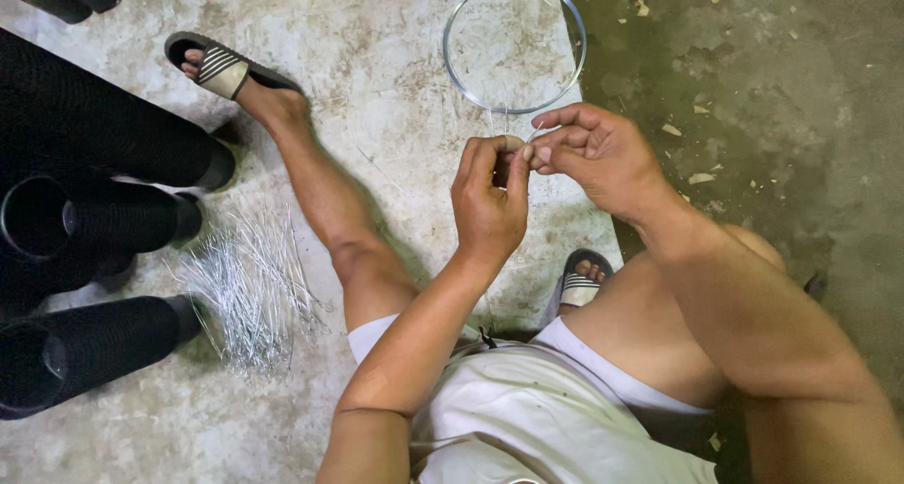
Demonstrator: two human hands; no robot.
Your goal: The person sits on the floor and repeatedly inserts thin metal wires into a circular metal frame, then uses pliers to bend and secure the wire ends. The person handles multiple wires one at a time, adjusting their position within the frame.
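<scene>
Fingers of both hands are pinching together at one spot: left hand (487, 201) and right hand (598, 154) are meeting fingertip to fingertip, closing narrow on the lower edge of a thin wire ring (514, 46). Ring is hanging out beyond the hands, over pale concrete floor (377, 60). Person is sitting on the floor, legs spread, striped sandals (218, 68) on. Heap of short silver wire pieces (250, 291) is lying beside the left leg. Black ribbed tubes (85, 211) are stacked further left, touching the heap's edge.
</scene>
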